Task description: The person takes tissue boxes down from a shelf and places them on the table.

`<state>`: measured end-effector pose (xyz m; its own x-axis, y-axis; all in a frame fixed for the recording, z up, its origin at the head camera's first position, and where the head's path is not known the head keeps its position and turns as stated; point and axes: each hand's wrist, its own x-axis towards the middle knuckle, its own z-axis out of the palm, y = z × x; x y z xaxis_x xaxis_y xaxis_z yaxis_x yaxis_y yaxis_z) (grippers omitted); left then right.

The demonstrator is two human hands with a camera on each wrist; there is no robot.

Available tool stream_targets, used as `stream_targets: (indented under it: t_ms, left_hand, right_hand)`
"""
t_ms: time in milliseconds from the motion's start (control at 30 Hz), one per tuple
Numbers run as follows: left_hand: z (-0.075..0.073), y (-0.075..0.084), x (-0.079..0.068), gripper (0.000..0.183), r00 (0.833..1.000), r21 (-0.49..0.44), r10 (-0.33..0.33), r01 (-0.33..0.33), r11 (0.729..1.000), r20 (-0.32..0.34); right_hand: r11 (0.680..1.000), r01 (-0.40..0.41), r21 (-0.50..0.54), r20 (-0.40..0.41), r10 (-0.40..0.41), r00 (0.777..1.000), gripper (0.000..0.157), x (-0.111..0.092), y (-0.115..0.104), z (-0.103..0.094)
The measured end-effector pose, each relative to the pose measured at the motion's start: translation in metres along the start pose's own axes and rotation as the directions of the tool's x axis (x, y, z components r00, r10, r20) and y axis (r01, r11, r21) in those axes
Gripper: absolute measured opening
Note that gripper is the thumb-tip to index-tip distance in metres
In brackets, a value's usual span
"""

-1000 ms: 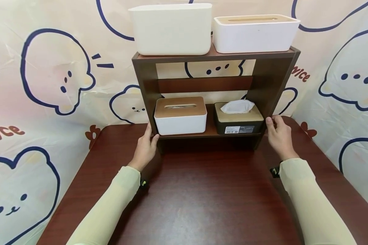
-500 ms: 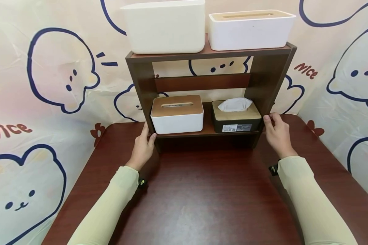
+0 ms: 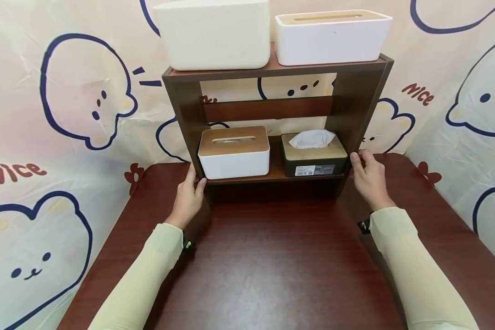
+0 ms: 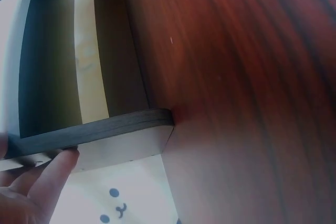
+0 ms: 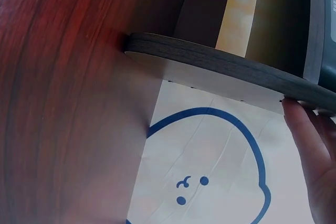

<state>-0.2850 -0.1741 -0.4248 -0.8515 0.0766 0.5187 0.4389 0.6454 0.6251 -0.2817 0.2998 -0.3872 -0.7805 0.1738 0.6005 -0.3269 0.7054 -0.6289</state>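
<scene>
A dark brown two-tier wooden shelf [image 3: 358, 98] stands at the back of the table. My left hand [image 3: 185, 198] grips its left side panel low down, thumb at the front edge and fingers along the outer face. On the opposite panel, my right hand [image 3: 370, 182] holds on at about the same height, its thumb at the front edge. On the lower tier sit a white tissue box [image 3: 234, 165] with a brown lid and a dark green tissue box [image 3: 293, 170] with a tissue poking out. In the left wrist view, fingers [image 4: 55, 174] press the panel's outer face.
On the shelf's top are a tall cream bin [image 3: 214, 36] and a white box [image 3: 330, 43] with a light wood lid. The glossy reddish-brown table [image 3: 264, 256] extends in front. A cartoon-printed curtain [image 3: 119, 119] surrounds the back and sides.
The shelf, with the boxes on it, has shifted left along the table, both hands moving with it. The head view has turned slightly, so the curtain print appears farther right.
</scene>
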Motion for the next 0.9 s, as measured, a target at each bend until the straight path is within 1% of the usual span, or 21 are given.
stream_targets:
  t_ms: [367, 633, 900]
  left_hand:
    - [-0.007, -0.006, 0.002, 0.076, 1.0, -0.005, -0.016, 0.016, 1.0, -0.011]
    - [-0.014, -0.009, 0.001, 0.074, 1.0, -0.008, -0.02, 0.02, 1.0, -0.016]
    - [-0.014, -0.015, 0.004, 0.074, 1.0, 0.02, -0.024, 0.024, 1.0, -0.005]
  right_hand:
    - [1.0, 0.006, 0.006, 0.016, -0.006, 1.0, 0.038, 0.004, -0.002, 0.012]
    - [1.0, 0.015, 0.014, 0.024, -0.016, 1.0, 0.039, 0.008, -0.009, 0.02]
    - [1.0, 0.005, 0.009, 0.013, -0.005, 1.0, 0.04, 0.007, -0.008, 0.023]
